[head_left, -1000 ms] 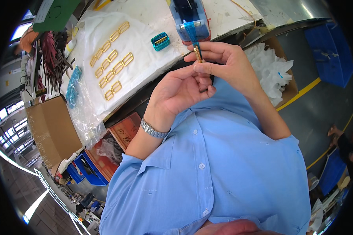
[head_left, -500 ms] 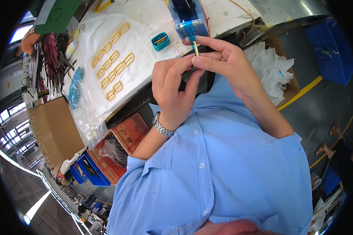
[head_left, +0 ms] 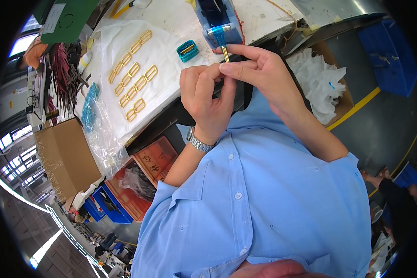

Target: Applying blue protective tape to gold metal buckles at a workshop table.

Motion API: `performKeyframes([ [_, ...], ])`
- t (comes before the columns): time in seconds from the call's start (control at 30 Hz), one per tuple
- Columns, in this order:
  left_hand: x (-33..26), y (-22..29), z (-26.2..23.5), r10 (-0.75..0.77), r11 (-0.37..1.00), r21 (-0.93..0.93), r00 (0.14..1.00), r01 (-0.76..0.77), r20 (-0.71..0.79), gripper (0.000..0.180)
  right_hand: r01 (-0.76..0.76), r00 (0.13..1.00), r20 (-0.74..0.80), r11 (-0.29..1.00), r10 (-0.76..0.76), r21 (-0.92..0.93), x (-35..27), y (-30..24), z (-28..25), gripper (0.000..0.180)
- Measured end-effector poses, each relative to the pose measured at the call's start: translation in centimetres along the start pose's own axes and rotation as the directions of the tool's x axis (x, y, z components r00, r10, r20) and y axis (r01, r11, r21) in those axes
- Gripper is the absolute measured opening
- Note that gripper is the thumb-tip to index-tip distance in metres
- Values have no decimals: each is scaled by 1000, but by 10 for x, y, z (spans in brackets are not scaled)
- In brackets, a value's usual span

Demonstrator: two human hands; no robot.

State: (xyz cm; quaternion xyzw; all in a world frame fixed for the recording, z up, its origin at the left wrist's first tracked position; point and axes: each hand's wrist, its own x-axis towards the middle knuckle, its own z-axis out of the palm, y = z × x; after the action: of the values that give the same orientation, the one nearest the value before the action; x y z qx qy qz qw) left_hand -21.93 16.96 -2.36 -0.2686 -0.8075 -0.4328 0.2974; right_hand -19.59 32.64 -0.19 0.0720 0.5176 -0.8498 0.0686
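Both my hands meet in front of my chest, just below the table's edge. My right hand (head_left: 264, 74) pinches a small gold buckle (head_left: 225, 54) between thumb and forefinger, its top end touching the blue tape that hangs from a blue tape dispenser (head_left: 220, 21). My left hand (head_left: 206, 99), with a metal watch on the wrist, has its fingers curled against the same buckle from below. Several gold rectangular buckles (head_left: 132, 76) lie in rows on a white sheet (head_left: 167, 88) to the left. A buckle wrapped in teal tape (head_left: 187, 50) sits next to the dispenser.
A cardboard box (head_left: 62, 157) stands at the left, with red (head_left: 148, 171) and blue bins below the table. Clear plastic bags (head_left: 97, 134) hang over the table edge. A box of white packing material (head_left: 319, 78) is at the right. Another person stands at the lower right on a grey floor with a yellow line.
Both hands have risen toward the tape dispenser, bringing the gold buckle up to the hanging blue tape. The left hand's fingers have closed in further around the buckle.
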Motion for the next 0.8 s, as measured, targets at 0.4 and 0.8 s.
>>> performKeyframes([
  [0.4,25,6,-10,-151,989,23,972,149,182,13,67,997,48,992,-63,-105,16,3,-2,42],
  [0.8,66,11,-29,-287,957,72,872,282,397,13,228,962,-21,841,-274,-491,31,1,-3,47],
])
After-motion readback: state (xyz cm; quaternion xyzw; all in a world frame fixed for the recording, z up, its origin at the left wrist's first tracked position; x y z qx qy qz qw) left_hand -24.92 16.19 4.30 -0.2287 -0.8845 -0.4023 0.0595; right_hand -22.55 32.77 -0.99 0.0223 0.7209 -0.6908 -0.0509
